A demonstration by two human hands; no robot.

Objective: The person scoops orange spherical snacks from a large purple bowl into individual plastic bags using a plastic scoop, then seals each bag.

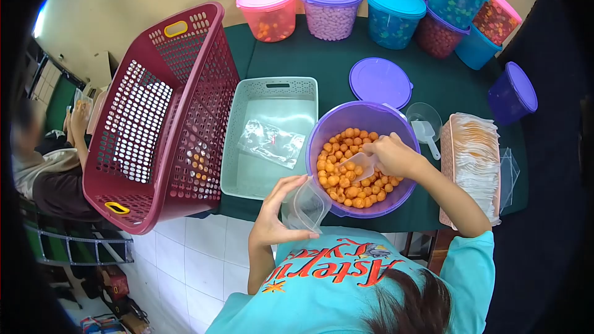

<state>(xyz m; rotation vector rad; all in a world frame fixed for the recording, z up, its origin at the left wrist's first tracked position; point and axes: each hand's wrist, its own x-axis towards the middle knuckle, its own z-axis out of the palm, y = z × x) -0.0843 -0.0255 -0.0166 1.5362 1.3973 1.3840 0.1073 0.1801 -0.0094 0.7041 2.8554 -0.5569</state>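
A round purple tub point(402, 125) holds many orange ball-shaped snacks point(352, 193). My right hand point(390, 154) is inside the tub, closed around the handle of a translucent scoop point(359, 167). The scoop's bowl lies among the snacks with some of them in it. At the tub's near left rim, my left hand point(275, 215) grips a clear plastic pouch point(304, 209) by its sides. The pouch's mouth is spread apart, and I see no snacks in it.
A pale green basket point(232, 173) holds a flat clear bag point(272, 143); a maroon laundry basket point(219, 43) stands left. A purple lid point(378, 81), a white scoop point(427, 136) and a pink basket point(455, 167) of pouches surround the tub. Lidded tubs point(331, 12) line the back. Another person point(62, 179) sits far left.
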